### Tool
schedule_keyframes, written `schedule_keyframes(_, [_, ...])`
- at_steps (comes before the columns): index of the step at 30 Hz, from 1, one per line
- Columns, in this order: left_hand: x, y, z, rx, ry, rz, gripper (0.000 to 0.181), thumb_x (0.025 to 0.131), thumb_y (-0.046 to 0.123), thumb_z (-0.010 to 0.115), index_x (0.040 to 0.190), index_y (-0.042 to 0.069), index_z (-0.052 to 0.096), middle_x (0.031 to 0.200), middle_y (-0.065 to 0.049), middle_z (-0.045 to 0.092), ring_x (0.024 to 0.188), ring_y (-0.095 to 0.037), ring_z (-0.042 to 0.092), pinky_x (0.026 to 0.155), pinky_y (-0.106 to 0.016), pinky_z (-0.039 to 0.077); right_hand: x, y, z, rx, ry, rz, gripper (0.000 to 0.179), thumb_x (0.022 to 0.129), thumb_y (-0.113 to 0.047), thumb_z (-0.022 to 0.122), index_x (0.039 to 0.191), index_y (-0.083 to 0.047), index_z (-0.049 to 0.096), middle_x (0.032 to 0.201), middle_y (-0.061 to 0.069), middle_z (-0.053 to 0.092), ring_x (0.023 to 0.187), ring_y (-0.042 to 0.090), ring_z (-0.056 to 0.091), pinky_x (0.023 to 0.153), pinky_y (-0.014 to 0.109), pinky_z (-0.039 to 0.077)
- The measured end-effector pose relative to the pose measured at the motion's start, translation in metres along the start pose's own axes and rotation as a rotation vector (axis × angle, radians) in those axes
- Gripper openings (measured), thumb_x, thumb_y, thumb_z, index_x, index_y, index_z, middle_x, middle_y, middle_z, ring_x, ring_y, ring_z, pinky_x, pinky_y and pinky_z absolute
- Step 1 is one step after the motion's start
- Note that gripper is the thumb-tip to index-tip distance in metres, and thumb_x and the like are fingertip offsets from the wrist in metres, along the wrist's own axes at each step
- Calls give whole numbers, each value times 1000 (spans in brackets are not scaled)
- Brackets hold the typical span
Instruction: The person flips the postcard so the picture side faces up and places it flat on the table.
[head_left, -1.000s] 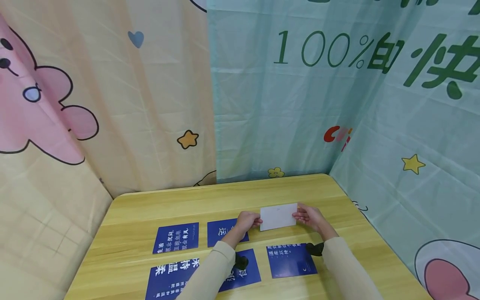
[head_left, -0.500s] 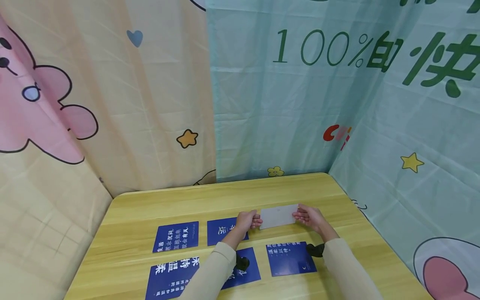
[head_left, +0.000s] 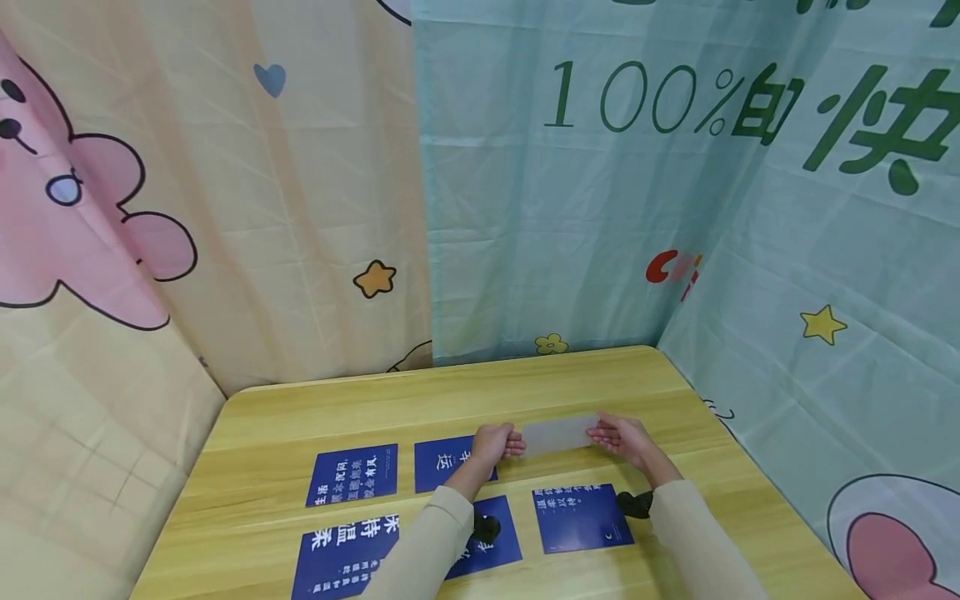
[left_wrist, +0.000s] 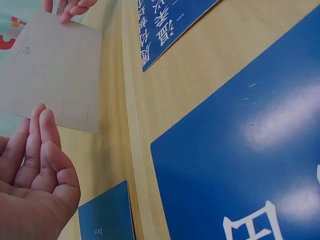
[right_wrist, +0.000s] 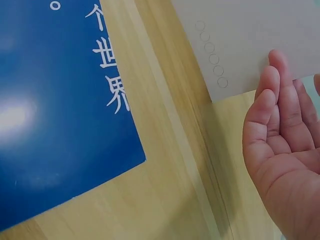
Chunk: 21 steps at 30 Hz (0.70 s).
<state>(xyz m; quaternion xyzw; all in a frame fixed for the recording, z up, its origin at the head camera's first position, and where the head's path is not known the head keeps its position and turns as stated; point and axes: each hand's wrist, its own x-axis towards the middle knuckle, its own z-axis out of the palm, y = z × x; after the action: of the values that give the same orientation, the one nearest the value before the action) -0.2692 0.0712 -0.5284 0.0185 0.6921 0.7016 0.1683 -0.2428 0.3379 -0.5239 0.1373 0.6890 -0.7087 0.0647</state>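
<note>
Both hands hold a postcard by its short ends, over the far right part of the table. Its pale back, with a stamp box and a row of small circles in the wrist views, faces me and the blue front is hidden. My left hand pinches the left end, fingertips on the back. At the opposite end, my right hand pinches the edge. One blue postcard lies partly behind the left hand. Nearer me, another blue postcard with white characters lies below the right hand.
Further blue postcards lie face up on the wooden table: a back-left postcard, a front-left postcard and a middle postcard partly covered by the left sleeve. Printed curtains hang behind and beside the table.
The held postcard has tilted, so its back looks narrower and darker. Both hands have stayed almost in place, with their fingers turned slightly. The postcards on the table have not moved.
</note>
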Motion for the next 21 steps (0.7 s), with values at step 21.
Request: schedule_keyframes(21, [-3,-6,1,43,-51,-40,33,91,14,45,82,-7,68,66,-8,66,52,-9,60,47,-17,42,0,14,-2,-172,25,-21,41,92,-24,56,104,15,59,85,5,66,70,16,58,65,29,49])
